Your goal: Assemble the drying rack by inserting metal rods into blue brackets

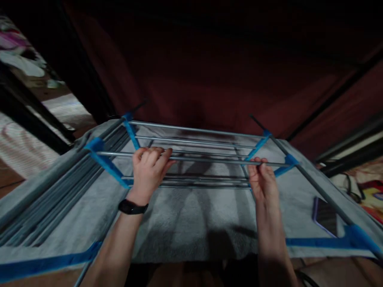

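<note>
A metal rod (206, 160) runs across the front of a rack with grey tubes and blue plastic joints (105, 162). My left hand (150, 167), with a black band on its wrist, is closed over this rod left of its middle. Near the rod's right end, my right hand (263, 177) grips it from below, thumb and fingers pressed on it. Both ends of the rod meet blue corner pieces, the right one (290, 160) close to my right hand. Behind and below lie more parallel rods (197, 130).
The rack rests on a grey cloth (191, 223). Several loose grey tubes (68, 187) lie along the left side. A phone (325, 217) lies at the right. A dark red curtain-like surface (194, 79) stands behind, and bundled fabrics (371, 189) lie at the far right.
</note>
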`<action>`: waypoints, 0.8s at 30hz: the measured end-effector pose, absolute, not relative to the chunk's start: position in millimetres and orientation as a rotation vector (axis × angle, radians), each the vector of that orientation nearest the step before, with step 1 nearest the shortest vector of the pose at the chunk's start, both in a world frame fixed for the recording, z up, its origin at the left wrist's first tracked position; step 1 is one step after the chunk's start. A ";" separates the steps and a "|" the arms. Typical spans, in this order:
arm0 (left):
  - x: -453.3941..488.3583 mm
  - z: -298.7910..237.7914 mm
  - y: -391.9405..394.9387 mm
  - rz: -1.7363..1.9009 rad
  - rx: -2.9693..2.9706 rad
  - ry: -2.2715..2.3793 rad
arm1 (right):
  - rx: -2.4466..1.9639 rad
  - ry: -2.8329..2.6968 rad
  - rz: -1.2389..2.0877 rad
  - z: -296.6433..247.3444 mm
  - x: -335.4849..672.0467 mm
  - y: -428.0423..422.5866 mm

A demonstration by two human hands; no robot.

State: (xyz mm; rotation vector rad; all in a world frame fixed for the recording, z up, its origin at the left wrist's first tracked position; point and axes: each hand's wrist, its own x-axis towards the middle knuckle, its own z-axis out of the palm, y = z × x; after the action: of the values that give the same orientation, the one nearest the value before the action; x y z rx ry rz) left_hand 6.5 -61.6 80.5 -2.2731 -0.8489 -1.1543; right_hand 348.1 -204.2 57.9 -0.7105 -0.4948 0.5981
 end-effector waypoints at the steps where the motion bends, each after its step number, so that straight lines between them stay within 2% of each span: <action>1: 5.1 80.0 -59.3 -1.142 -2.271 -0.857 | -0.707 -0.498 0.606 58.4 347.0 -203.5; 16: 0.8 81.5 -55.9 -0.969 -2.260 -0.977 | -0.687 -0.445 0.628 66.1 333.8 -198.7; 24: 2.2 85.0 -55.4 -1.034 -2.305 -0.961 | -0.698 -0.426 0.598 66.1 332.4 -197.4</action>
State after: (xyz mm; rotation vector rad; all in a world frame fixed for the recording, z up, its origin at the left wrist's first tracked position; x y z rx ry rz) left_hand 2.2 -55.4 85.0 -2.3054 -0.9610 -1.0337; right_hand 332.4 -197.4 66.1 -0.6983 -0.4256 0.5981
